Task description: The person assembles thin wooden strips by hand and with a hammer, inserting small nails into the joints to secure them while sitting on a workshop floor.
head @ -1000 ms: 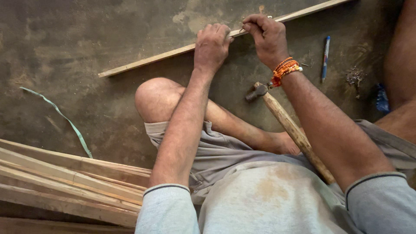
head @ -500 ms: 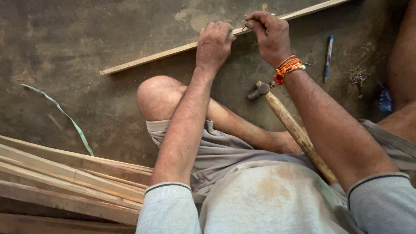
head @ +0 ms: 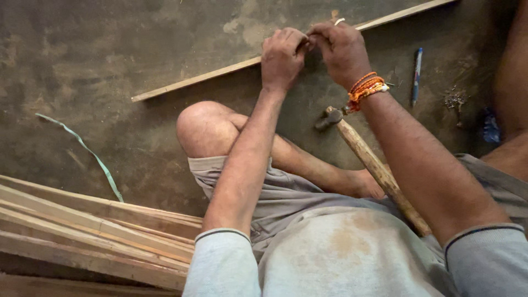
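A long thin wooden strip [head: 198,82] lies slanted across the concrete floor in front of my bent knee. My left hand [head: 283,58] rests on the strip with its fingers curled down onto it. My right hand [head: 342,48], with orange thread bands at the wrist, is pinched shut right beside it, and the fingertips of both hands meet over the strip. A small pale piece [head: 339,21] sticks out above my right fingers; what it is I cannot tell. A hammer [head: 329,117] with a wooden handle lies across my lap, untouched, under my right forearm.
A blue pen [head: 416,74] lies on the floor to the right of my hands. A stack of wooden battens [head: 93,242] sits at the lower left, with a green strap [head: 88,151] on the floor above it. Another person's bare leg [head: 511,71] is at the right edge.
My two hands have drawn slightly closer, so the fingertips now touch over the strip. The hammer and strip have not moved.
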